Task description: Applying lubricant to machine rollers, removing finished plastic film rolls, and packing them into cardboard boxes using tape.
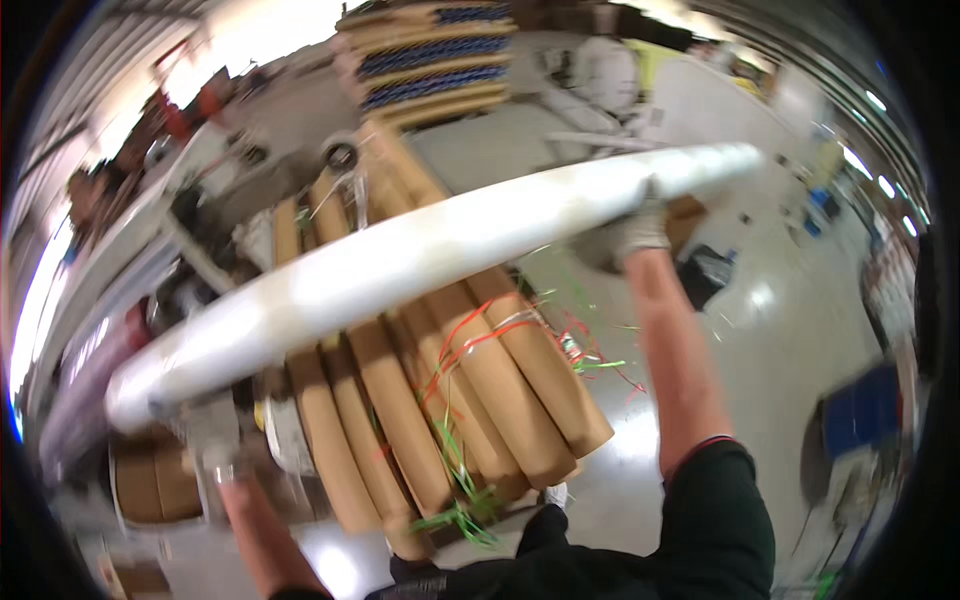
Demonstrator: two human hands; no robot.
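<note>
A long white roll (400, 262), tilted with its right end farther from me, spans the view above a stack of brown wrapped rolls (402, 425). My right hand (642, 222), in a pale glove, grips it toward the far right end. Close to the near left end, my left hand (208, 425), also gloved, holds it from below. Motion blurs the left hand, and the roll hides part of its fingers. Loose red strapping (470, 345) and green strapping (465, 520) lie over the brown rolls beneath.
Behind stands a stack of blue-and-tan layered material (430, 60). At the left is a purple plastic-wrapped bundle (95, 375), with an open carton (155, 478) nearby. A black bag (706, 275) lies on the floor to the right. Farther right stands a blue bin (862, 412).
</note>
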